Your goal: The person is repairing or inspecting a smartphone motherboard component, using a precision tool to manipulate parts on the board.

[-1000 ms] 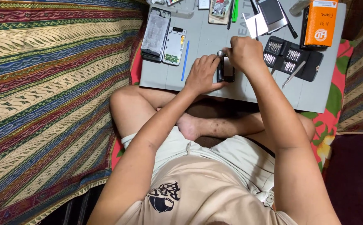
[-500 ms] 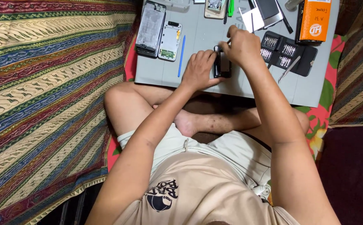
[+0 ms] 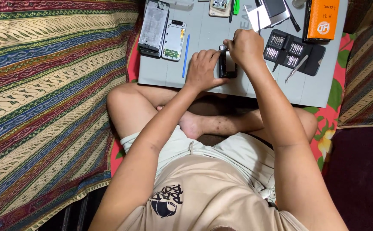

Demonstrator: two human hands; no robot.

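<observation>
From the head view, the left hand (image 3: 202, 69) lies flat on the grey work mat (image 3: 203, 38), fingers spread and pressing against the side of a small dark phone part (image 3: 228, 65) that sits between both hands near the mat's middle. The right hand (image 3: 246, 48) is curled over the part's top end, fingertips pinched together on something thin there; what exactly is pinched cannot be told. A slip looks like the main risk: the part is small and smooth, the mat slick, so a hard push from the pinching hand could skid it toward the open black bit case (image 3: 293, 51) just beside, scattering the little metal bits. The tweezers (image 3: 296, 68) rest across that case, shiny and pointed. Further left lie a stripped phone frame (image 3: 154, 26), a white inner plate (image 3: 174, 40) and a slim blue pry stick (image 3: 186, 55); an orange box (image 3: 323, 19) stands at the corner. The striped woven cloth (image 3: 45, 107) beside is coarse.
</observation>
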